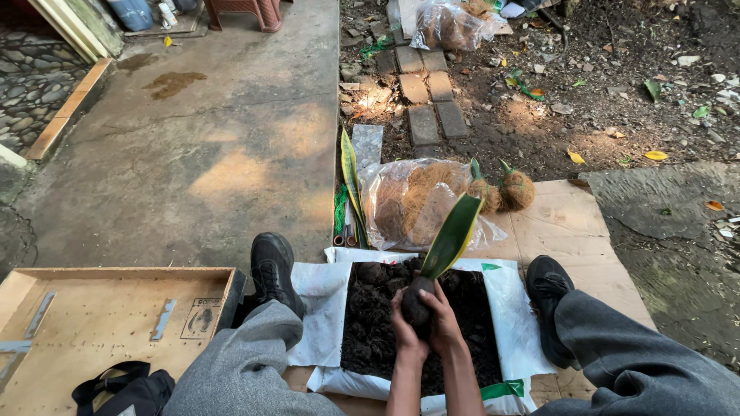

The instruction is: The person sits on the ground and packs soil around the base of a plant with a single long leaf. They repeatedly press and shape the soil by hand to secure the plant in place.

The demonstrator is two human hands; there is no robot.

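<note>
Plywood made up the shallow wooden tray (100,308) at far left, lying flat on the concrete with a black strap bag (123,389) on its near corner. Just right of it stood the person's left shoe (271,270), black, with a grey trouser leg below it. Beyond that shoe, a loose snake plant leaf (351,181) lay along the edge of the concrete, its tip pointing away from the person.

In the middle, an opened white sack of dark soil (370,323) lay between the feet on a sheet of cardboard (570,231). Above the soil, the left hand (406,327) and the right hand (445,320) were pressed together side by side, both closed in a cupping grip around a dark ball of soil (417,303). From that ball rose a snake plant cutting (451,235), its long axis tilted, the leaf tip pointing up and to the right, away from the person; the blade was green with a yellow margin.

Behind the sack sat a clear plastic bag of coconut fibre (408,200), and just right of it two fibre-wrapped plant balls (505,191) with small green tips. Farther right, the right shoe (549,289) rested on the cardboard, with bare earth and fallen leaves beyond.
</note>
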